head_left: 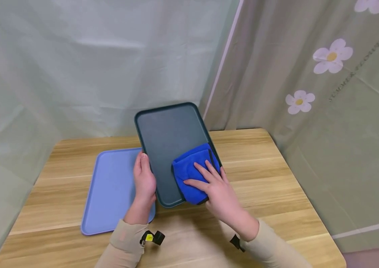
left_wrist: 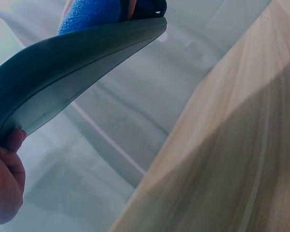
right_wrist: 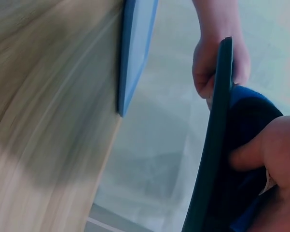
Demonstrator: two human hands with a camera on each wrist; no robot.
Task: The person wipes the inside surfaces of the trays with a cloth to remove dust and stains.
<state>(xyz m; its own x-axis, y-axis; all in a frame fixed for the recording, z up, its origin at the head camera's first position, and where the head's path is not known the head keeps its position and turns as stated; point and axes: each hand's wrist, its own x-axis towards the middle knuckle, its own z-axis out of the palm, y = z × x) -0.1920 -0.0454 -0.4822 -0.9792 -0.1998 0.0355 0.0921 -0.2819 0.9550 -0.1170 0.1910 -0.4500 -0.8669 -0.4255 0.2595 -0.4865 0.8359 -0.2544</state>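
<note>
A dark green rectangular tray [head_left: 162, 141] is held tilted over the table, its upper face toward the head camera. My left hand [head_left: 145, 180] grips its left edge, thumb on the rim and fingers around the underside, as the left wrist view shows. On the tray's lower right part lies a folded blue cloth [head_left: 189, 171] with dark edging. With fingers spread and fairly straight, my right hand [head_left: 217, 190] presses the cloth flat against the tray. In the right wrist view, the thumb [right_wrist: 251, 154] of that hand lies against the cloth.
A light blue tray [head_left: 112, 190] lies on the wooden table [head_left: 259, 175] at the left, partly covered by the left hand and the dark tray. Pale curtains [head_left: 125, 67] hang behind the table, with a flower-printed one [head_left: 276, 56] on the right.
</note>
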